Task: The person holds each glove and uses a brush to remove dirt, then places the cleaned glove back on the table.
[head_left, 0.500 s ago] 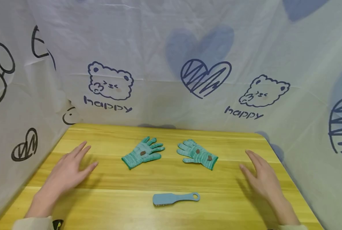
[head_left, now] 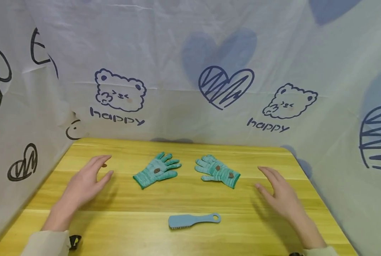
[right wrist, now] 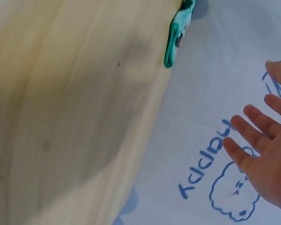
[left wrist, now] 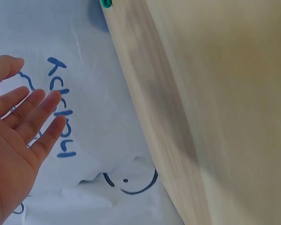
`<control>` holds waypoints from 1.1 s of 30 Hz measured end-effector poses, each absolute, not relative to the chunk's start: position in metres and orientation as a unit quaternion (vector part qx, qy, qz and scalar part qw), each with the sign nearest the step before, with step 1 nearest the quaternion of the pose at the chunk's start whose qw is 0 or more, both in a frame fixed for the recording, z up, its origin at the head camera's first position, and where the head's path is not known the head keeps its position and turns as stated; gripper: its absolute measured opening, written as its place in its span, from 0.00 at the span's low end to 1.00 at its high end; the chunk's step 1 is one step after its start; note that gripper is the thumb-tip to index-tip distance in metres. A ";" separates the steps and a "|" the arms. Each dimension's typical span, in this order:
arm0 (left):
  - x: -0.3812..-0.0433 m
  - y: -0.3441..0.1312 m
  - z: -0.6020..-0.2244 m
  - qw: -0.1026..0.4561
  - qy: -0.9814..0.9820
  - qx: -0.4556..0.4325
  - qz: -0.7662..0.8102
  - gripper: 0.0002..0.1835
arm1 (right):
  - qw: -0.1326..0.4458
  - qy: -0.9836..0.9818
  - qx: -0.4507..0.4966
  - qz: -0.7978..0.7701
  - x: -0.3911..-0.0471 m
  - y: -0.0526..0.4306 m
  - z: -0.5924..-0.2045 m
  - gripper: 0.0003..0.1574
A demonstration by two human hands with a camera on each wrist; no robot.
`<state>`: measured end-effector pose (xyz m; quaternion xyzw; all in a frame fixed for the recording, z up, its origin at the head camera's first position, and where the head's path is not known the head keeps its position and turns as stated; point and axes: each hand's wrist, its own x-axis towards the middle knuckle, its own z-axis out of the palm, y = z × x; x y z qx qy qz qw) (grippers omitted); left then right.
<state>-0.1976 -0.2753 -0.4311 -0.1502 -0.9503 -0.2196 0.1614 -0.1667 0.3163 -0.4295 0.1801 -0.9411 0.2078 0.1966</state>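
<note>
Two green knitted gloves lie flat on the table in the head view, fingers pointing toward each other. The left glove [head_left: 152,173] has one brown spot, and the right glove [head_left: 222,173] has two. In front of them lies a blue-grey brush [head_left: 190,220], bristles down, its holed handle to the right. My left hand [head_left: 86,183] hovers left of the left glove with relaxed fingers and holds nothing. To the right of the other glove hovers my right hand [head_left: 281,195], fingers loosely extended, also holding nothing. The right wrist view catches a glove's green cuff [right wrist: 169,44].
The wood-patterned table [head_left: 126,227] has a white cloth [head_left: 164,117] behind it and at both sides, printed with hearts, bears and lettering. A dark wristband [head_left: 75,242] shows beside the left sleeve [head_left: 47,243].
Both hands have moved inward, toward the gloves, the left one also slightly farther forward. The gloves and brush stay in place while the head view has shifted slightly.
</note>
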 end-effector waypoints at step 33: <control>-0.265 -0.217 -0.451 0.021 -0.952 -0.194 -0.236 0.28 | 0.009 -0.919 0.344 0.194 -0.153 0.225 -0.449 0.34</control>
